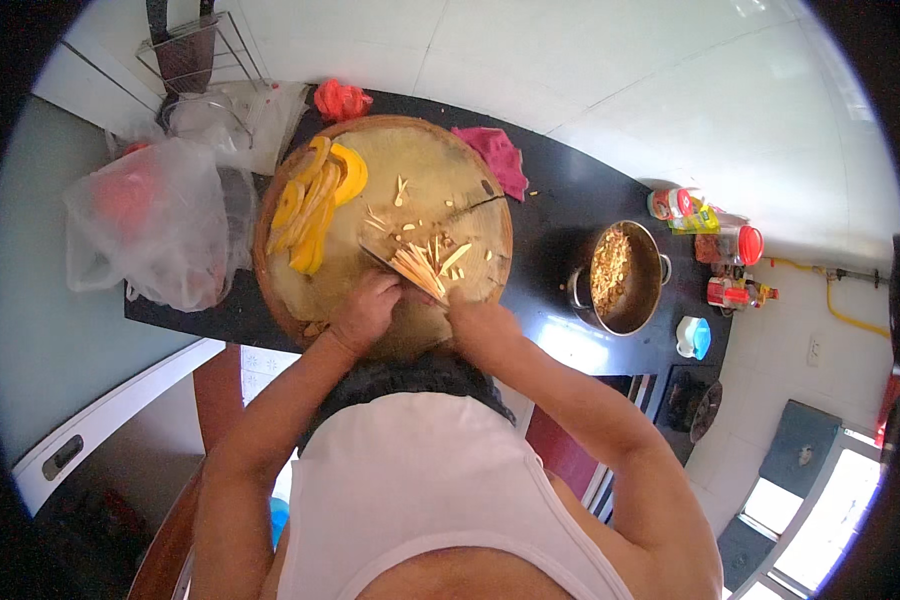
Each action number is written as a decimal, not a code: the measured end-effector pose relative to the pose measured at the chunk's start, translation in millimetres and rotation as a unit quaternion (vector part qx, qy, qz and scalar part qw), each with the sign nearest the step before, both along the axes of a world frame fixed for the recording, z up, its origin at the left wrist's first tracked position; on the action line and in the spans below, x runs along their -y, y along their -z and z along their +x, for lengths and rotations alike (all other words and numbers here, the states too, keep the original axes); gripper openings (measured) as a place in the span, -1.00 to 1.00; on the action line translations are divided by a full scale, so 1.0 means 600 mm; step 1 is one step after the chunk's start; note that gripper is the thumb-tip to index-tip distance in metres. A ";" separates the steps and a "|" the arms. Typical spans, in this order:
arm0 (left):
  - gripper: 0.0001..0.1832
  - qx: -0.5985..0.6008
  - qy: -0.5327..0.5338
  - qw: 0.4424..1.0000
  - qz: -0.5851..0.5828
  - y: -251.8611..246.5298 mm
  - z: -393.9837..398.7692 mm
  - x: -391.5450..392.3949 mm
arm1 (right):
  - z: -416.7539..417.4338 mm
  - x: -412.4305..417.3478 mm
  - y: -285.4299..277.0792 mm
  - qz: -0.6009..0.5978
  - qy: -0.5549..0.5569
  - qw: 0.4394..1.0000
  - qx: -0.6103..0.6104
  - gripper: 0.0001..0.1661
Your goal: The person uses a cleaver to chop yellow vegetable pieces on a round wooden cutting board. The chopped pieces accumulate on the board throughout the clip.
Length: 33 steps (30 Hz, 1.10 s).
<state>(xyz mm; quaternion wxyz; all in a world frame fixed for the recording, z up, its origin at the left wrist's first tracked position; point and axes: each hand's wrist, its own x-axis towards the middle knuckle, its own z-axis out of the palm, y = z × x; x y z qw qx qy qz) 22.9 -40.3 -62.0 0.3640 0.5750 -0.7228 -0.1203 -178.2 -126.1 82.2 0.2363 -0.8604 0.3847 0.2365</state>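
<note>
On a round wooden chopping block (420,165), my right hand (480,330) grips the handle end of a knife (379,259), whose blade runs up and left. Close beside the blade's left side is my left hand (367,307), with its fingers bent; whether it holds a piece is hidden. Thin pale strips of cut food (420,270) lie against the blade's far side, with small bits scattered around them. Yellow-orange slices, seemingly pumpkin (311,206), are heaped at the block's left.
A metal pot (649,300) with chopped food stands right of the block, near jars (748,245) and a blue-lidded container (694,337). A pink cloth (502,161) and a red plastic bag (341,101) lie behind the block. Clear plastic bags (157,225) cover the counter's left end.
</note>
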 end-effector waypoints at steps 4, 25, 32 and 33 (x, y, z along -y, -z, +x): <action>-0.80 0.002 0.009 1.000 -0.003 -0.035 0.004 -0.002 | -0.009 -0.018 0.048 -0.025 0.004 1.000 0.008 -0.71; -0.85 0.002 0.007 0.999 -0.042 0.010 0.015 -0.008 | 0.015 -0.015 0.041 -0.025 0.003 1.000 0.005 -0.78; -0.84 -0.019 -0.010 0.999 -0.031 0.013 0.009 -0.032 | 0.017 -0.025 -0.030 -0.013 -0.026 0.999 -0.034 -0.79; -0.83 -0.033 -0.016 0.998 -0.044 0.012 0.010 -0.022 | 0.021 -0.019 -0.041 -0.019 -0.032 0.998 -0.046 -0.79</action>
